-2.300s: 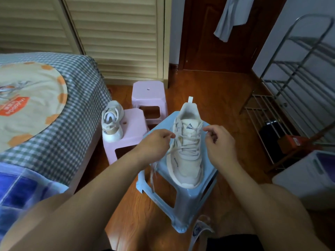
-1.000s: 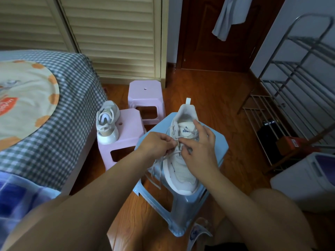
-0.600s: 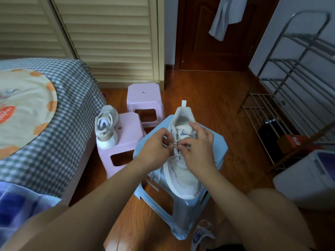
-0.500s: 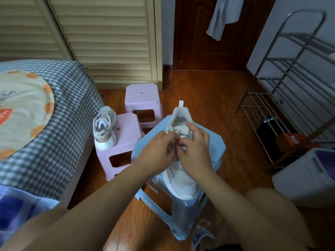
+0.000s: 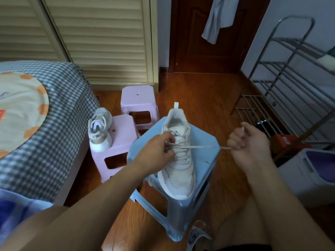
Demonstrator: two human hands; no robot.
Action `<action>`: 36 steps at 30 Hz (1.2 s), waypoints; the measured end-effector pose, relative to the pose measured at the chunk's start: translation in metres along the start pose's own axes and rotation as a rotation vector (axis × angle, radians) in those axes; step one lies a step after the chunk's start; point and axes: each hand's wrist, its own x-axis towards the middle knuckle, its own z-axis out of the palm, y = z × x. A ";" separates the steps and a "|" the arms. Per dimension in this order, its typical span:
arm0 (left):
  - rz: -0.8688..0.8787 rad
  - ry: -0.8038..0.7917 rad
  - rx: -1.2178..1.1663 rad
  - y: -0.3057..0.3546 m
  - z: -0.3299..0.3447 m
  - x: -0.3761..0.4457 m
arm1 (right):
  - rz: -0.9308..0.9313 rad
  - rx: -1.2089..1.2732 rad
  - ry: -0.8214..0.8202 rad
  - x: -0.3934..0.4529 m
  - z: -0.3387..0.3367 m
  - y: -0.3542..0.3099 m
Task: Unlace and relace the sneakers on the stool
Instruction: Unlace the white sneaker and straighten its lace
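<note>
Head view: our right hand [image 5: 251,144] has swung out past the blue stool's [image 5: 208,142] right edge, fingers curled round the lace [image 5: 203,147], now drawn taut. Our left hand [image 5: 157,151] pinches the eyelets of the sneaker [image 5: 178,160] at the stool's centre; we judge one crossing tightened, more remaining.

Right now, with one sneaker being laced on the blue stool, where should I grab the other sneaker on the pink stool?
Probably grip the second sneaker at its heel collar, from above. It rests on the pink stool with the opening showing and nothing over it, clear of the left hand.
</note>
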 end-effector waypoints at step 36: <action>0.015 -0.081 -0.066 -0.011 0.005 -0.003 | -0.541 -1.541 -0.367 -0.004 0.008 0.077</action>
